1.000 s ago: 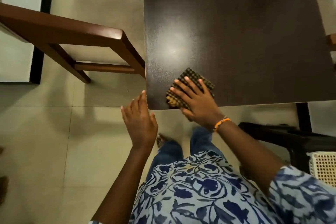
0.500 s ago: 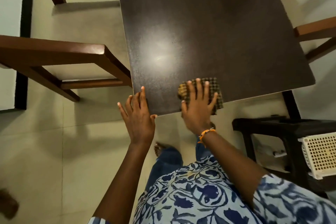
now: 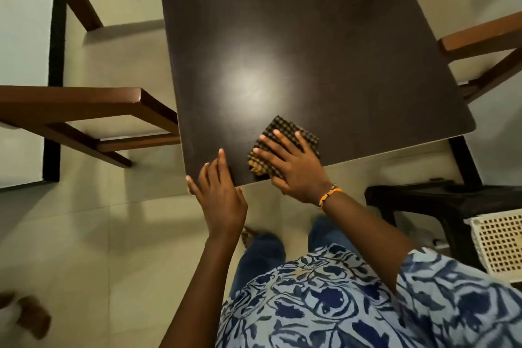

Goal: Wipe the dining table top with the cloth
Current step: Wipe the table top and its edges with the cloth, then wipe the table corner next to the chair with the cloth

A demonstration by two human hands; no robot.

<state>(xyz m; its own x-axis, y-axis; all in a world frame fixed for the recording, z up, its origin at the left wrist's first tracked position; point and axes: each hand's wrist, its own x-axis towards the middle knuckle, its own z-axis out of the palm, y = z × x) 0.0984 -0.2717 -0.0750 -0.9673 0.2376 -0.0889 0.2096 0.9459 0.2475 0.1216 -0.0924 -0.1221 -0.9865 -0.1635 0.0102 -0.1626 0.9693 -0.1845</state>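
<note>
The dark brown dining table top [image 3: 310, 45] fills the upper middle of the head view. A folded black-and-tan checked cloth [image 3: 278, 128] lies flat near the table's near edge. My right hand [image 3: 293, 167] presses down on the cloth with fingers spread, covering most of it. My left hand [image 3: 220, 192] rests at the table's near left corner, fingers apart, fingertips touching the top and holding nothing.
A wooden chair [image 3: 84, 110] stands at the table's left side and another chair [image 3: 480, 42] at its right. A black stool [image 3: 440, 200] and a white perforated basket [image 3: 500, 243] sit at the lower right. Pale floor tiles [image 3: 84, 234] lie below.
My right hand has turned the cloth and slid it slightly left along the near edge. My left hand stayed at the corner, fingertips now further onto the top.
</note>
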